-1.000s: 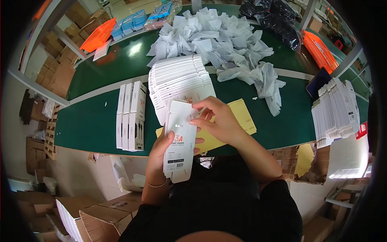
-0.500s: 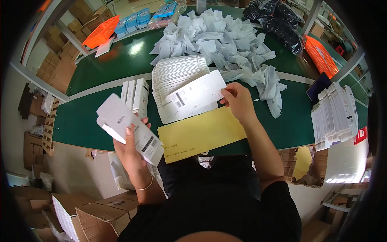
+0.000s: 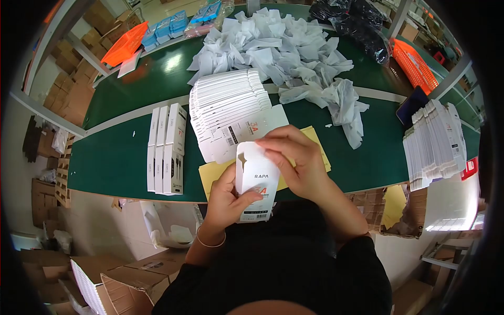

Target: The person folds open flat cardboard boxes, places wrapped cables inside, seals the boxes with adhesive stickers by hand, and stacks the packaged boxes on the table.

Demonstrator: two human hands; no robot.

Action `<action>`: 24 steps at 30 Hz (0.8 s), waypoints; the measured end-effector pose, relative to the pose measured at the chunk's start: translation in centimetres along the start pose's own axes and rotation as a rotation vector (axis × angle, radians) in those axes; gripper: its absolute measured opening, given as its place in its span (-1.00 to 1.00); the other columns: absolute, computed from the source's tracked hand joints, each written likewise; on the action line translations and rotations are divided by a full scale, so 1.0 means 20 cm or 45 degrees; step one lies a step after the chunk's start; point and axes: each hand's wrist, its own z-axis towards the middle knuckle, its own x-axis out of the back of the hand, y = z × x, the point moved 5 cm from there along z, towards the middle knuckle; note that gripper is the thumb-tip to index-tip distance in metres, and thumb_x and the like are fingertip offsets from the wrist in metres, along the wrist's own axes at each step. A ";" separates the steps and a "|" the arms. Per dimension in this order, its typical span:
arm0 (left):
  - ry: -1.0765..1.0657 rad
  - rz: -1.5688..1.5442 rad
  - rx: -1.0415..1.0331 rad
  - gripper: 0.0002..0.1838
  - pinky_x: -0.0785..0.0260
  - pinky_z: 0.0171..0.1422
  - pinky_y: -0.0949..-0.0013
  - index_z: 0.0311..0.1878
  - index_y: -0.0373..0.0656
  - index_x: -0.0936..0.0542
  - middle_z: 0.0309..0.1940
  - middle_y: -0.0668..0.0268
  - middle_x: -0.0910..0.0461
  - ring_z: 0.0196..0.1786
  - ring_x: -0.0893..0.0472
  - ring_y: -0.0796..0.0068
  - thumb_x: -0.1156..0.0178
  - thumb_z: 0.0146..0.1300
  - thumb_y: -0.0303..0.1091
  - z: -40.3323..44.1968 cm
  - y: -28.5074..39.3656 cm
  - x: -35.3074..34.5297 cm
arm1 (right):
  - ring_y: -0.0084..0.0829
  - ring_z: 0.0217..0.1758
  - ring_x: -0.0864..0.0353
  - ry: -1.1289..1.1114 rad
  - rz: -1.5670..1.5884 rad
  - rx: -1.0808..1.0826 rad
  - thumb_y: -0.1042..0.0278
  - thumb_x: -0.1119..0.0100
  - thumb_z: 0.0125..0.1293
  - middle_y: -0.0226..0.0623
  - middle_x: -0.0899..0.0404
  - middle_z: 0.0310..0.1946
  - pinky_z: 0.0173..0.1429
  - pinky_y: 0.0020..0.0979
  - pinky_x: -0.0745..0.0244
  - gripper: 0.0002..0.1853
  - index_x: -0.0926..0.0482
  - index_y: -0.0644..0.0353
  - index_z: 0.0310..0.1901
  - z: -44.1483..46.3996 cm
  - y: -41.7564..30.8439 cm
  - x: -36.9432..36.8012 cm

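Observation:
My left hand (image 3: 223,202) is wrapped round the lower part of a white printed carton (image 3: 260,184), with the thumb across its front. The thumb and fingers of my right hand (image 3: 299,163) are closed on the top end of the same carton. Just beyond my hands lies a fanned stack of flat white cartons (image 3: 226,100), partly over a yellow sheet (image 3: 209,176). To the left, several narrow white boxes (image 3: 175,173) stand side by side in two rows.
Crumpled white tissue paper (image 3: 273,47) is heaped at the back. More flat cartons (image 3: 433,147) stand at the right, near an orange basket (image 3: 415,68). Another orange basket (image 3: 126,44) and blue packs (image 3: 170,26) sit at the back left. Black plastic bags (image 3: 357,23) lie at the back right.
My left hand has brought the carton rightward to in front of my body. My right hand has left the top flat carton on the stack and now grips the held carton's upper end.

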 end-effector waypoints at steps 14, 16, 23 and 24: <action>0.008 0.124 -0.398 -0.51 -0.49 -0.17 0.50 0.14 -0.24 -0.46 -0.16 0.06 -0.71 -0.23 -0.68 0.43 -0.45 0.18 -0.54 -0.01 -0.01 0.01 | -0.10 0.41 -0.19 -0.572 0.088 0.281 0.57 -0.32 0.23 -0.13 -0.40 0.36 0.43 -0.07 -0.10 -0.86 -0.71 0.14 -0.20 0.09 -0.03 0.09; -0.096 0.235 -0.406 -0.53 -0.49 -0.18 0.50 0.12 -0.24 -0.46 -0.17 0.05 -0.71 -0.23 -0.68 0.44 -0.45 0.18 -0.53 -0.02 -0.01 0.02 | -0.08 0.44 -0.14 -0.705 0.096 0.298 0.58 -0.32 0.23 -0.12 -0.37 0.39 0.47 -0.04 -0.05 -0.85 -0.71 0.13 -0.20 0.10 -0.02 0.13; -0.320 0.084 -0.233 -0.58 -0.48 -0.25 0.51 0.08 -0.23 -0.44 -0.22 0.11 -0.69 -0.32 -0.65 0.49 -0.40 0.22 -0.56 -0.05 -0.03 -0.02 | -0.04 0.39 -0.26 -1.073 0.175 0.178 0.71 -0.22 0.19 -0.04 -0.38 0.37 0.43 -0.09 -0.18 -0.80 -0.63 0.16 -0.22 0.04 -0.06 0.12; -0.300 0.023 -0.221 -0.58 -0.47 -0.26 0.51 0.09 -0.24 -0.44 -0.23 0.12 -0.69 -0.34 -0.64 0.49 -0.39 0.22 -0.57 -0.04 -0.04 -0.03 | -0.05 0.37 -0.30 -1.009 0.170 0.098 0.74 -0.19 0.19 -0.04 -0.40 0.35 0.41 -0.10 -0.21 -0.79 -0.62 0.18 -0.22 0.04 -0.07 0.10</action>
